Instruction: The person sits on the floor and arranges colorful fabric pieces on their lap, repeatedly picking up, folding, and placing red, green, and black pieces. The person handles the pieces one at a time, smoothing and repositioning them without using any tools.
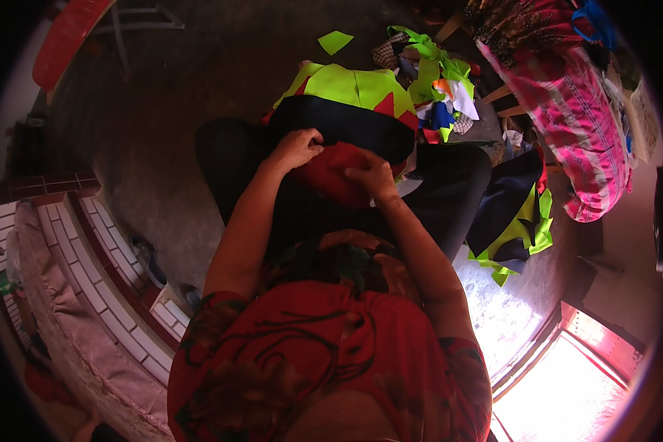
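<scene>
We sit on the floor (199, 88) with a red piece of cloth (331, 173) bunched in our lap, on top of dark fabric. Our left hand (296, 149) is curled tight over the cloth's upper left edge, knuckles up, fingers tucked into the fold. Our right hand (374, 177) presses down on its right side, fingers bent and gripping the material. Both hands hold the same red cloth, one at each end, so neither is nearer; it lies directly under and between them.

The cloth's long axis runs left to right across our lap, roughly along the line from one hand to the other, tilting slightly down toward the right. Its rounded bulge faces us; its far edge meets a black band (339, 121) of a larger sewn piece, whose lime green panels (353, 85) with small red triangles spread away from us on the floor.

Beyond that lies a heap of fabric scraps (438, 88), green, white and blue. A second black and green piece (512, 221) lies at our right, near a pink striped bag (574, 125).
</scene>
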`<state>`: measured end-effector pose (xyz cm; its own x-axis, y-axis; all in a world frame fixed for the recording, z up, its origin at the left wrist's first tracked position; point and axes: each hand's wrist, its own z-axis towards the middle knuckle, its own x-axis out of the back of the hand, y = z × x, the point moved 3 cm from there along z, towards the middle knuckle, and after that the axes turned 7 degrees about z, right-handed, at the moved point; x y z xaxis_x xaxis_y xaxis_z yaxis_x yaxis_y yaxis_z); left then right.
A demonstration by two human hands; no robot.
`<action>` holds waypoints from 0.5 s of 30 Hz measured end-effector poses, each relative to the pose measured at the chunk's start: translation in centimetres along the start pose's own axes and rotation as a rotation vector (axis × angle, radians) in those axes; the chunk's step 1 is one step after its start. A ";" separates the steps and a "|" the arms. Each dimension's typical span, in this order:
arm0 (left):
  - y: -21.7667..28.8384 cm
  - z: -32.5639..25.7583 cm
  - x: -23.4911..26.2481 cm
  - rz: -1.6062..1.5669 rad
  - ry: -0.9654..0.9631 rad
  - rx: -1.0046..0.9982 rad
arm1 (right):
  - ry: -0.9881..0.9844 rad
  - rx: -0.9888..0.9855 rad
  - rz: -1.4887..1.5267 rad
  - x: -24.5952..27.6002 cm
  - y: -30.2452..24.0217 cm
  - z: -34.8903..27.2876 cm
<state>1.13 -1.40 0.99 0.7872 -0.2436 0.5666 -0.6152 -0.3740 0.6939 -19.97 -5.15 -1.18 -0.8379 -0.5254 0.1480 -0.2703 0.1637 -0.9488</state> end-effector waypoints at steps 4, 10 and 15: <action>-0.4 0.0 0.1 0.021 0.009 0.004 | -0.084 -0.129 0.136 -0.4 -1.5 0.5; -0.3 0.3 -0.2 -0.011 0.016 -0.007 | 0.152 0.303 -0.385 -0.6 -1.1 0.6; -1.8 1.1 -0.4 0.083 0.101 -0.143 | 0.379 0.733 -0.659 -1.4 -6.7 -1.2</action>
<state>1.94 -1.62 -1.00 0.7294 -0.1743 0.6615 -0.6836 -0.2239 0.6947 -17.56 -4.58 5.33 -0.7573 -0.0113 0.6530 -0.4791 -0.6699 -0.5672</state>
